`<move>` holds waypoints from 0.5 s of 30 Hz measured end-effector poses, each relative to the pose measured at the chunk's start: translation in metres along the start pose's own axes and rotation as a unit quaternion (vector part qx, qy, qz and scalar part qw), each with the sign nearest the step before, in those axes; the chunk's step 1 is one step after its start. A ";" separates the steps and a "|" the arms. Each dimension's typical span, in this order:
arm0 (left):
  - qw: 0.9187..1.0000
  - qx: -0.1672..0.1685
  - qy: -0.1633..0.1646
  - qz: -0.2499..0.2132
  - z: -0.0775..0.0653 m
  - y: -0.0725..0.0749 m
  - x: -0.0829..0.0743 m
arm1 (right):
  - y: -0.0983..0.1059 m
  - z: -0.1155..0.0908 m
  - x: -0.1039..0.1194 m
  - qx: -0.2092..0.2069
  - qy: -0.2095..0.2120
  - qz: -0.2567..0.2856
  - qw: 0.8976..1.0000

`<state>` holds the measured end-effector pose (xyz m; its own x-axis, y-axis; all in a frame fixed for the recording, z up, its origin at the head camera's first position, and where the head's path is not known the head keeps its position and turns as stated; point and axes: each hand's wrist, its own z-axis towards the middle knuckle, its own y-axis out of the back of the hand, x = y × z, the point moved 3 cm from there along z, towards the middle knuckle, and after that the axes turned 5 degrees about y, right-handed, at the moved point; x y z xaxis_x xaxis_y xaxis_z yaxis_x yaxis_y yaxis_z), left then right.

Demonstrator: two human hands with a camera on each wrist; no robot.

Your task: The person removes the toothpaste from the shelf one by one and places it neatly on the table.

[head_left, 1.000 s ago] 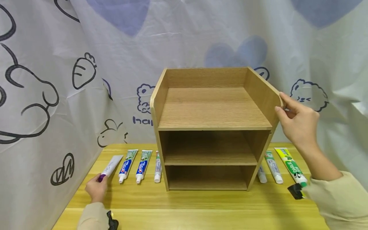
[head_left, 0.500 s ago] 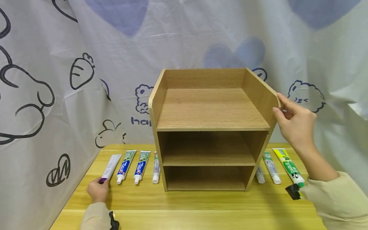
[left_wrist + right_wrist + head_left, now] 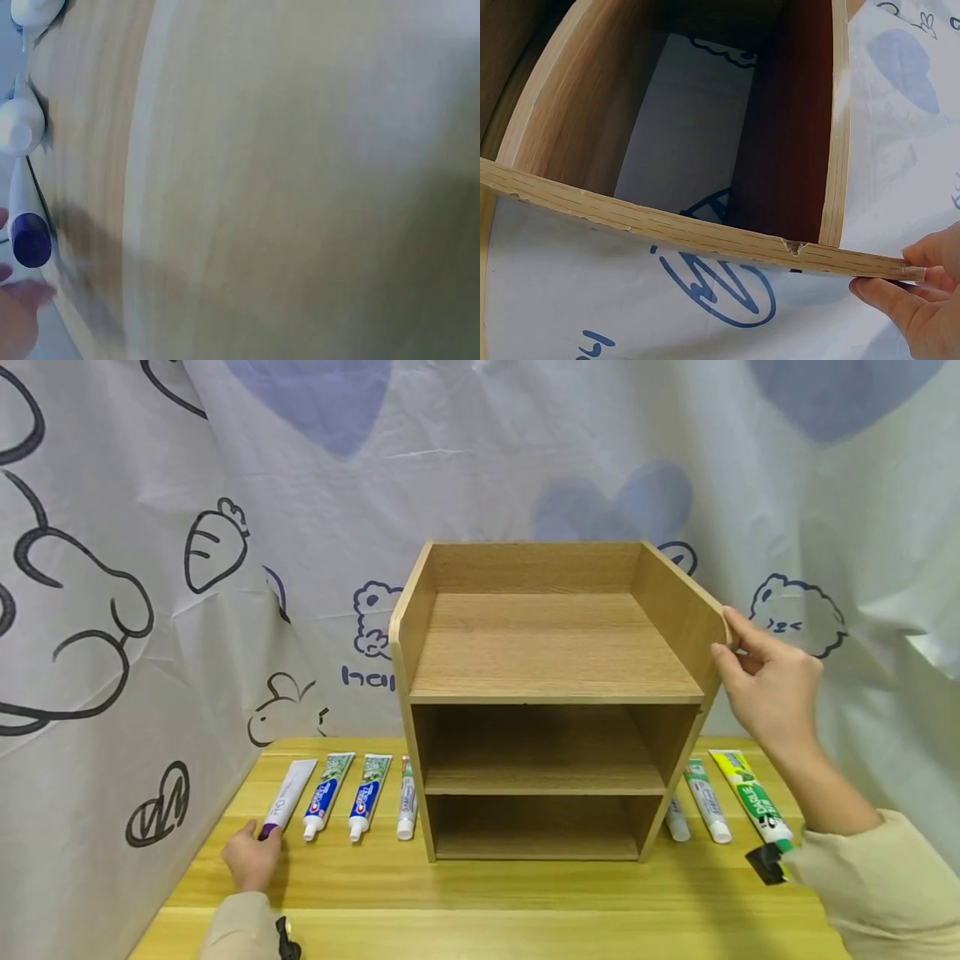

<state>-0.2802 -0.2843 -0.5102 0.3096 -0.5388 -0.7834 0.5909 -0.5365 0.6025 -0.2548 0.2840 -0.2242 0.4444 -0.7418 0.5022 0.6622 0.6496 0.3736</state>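
My left hand is at the purple-capped end of a white toothpaste tube, which lies on the table at the far left. In the left wrist view, the thumb stands a little apart from the purple cap, and the other fingers are mostly cut off. My right hand pinches the front upper edge of the right side panel of a wooden desktop shelf, thumb on one side and fingers on the other. Its tiers hold nothing visible.
Two blue-and-green Crest tubes and a slimmer tube lie left of the shelf. To its right are a partly hidden tube, a green-and-white tube and a Darlie tube. A printed curtain hangs behind the table.
The white toothpaste tube has turned slightly, coming nearer in line with its neighbours. My left hand has shifted a little with its cap end. My right hand keeps its hold on the shelf.
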 end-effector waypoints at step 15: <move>0.992 -0.008 -0.102 -0.075 -0.016 0.004 -0.068 | 0.000 0.002 -0.004 -0.002 0.007 0.003 1.000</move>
<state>-0.2870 -0.2389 -0.4568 0.0613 -0.5746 -0.8161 0.6315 -0.6108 0.4776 -0.2576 0.2876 -0.2242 0.4564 -0.7400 0.4941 0.6620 0.6534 0.3671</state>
